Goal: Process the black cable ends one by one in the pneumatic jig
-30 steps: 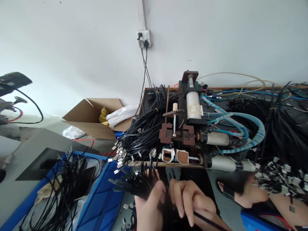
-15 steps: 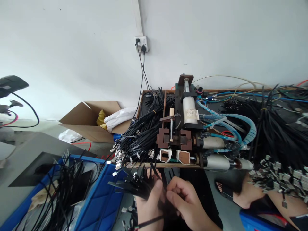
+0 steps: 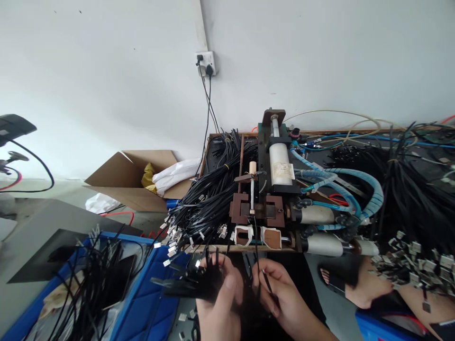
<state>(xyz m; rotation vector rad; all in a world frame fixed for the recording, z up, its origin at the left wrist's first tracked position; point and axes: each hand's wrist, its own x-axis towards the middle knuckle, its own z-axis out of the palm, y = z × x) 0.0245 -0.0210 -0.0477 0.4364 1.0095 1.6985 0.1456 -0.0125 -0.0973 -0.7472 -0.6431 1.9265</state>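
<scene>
A person's left hand [image 3: 220, 296] grasps a thick bundle of flat black cables [image 3: 199, 282] at the front edge of a dark, wood-rimmed workbench [image 3: 227, 248], the thumb folded over the cables and the loose ends fanning out to the left. Just beside it, the right hand [image 3: 280, 296] pinches a single thin black cable [image 3: 269, 284] between thumb and fingers, below the bench edge. A slender black strand [image 3: 256, 241] runs from near the right fingertips up to the brown metal clamp block [image 3: 240, 208] of a bench-mounted machine; whether it is the same cable cannot be told. Above the block stands a white cylinder [image 3: 280, 161] with a paper label, and two silver-grey horizontal cylinders [image 3: 325, 244] lie to the right, fed by looping blue hoses [image 3: 375, 184]. In front of the block sit two brown pads with ragged white borders [image 3: 272, 238]. On the bench to the left spreads a heap of black cables with silver metal connectors [image 3: 213, 203]; a second black heap with similar tips [image 3: 408, 184] spills over at right. A blue plastic crate [image 3: 152, 289] holding more cables stands at lower left, near an open brown cardboard box [image 3: 133, 201] against the white wall [image 3: 106, 85].
</scene>
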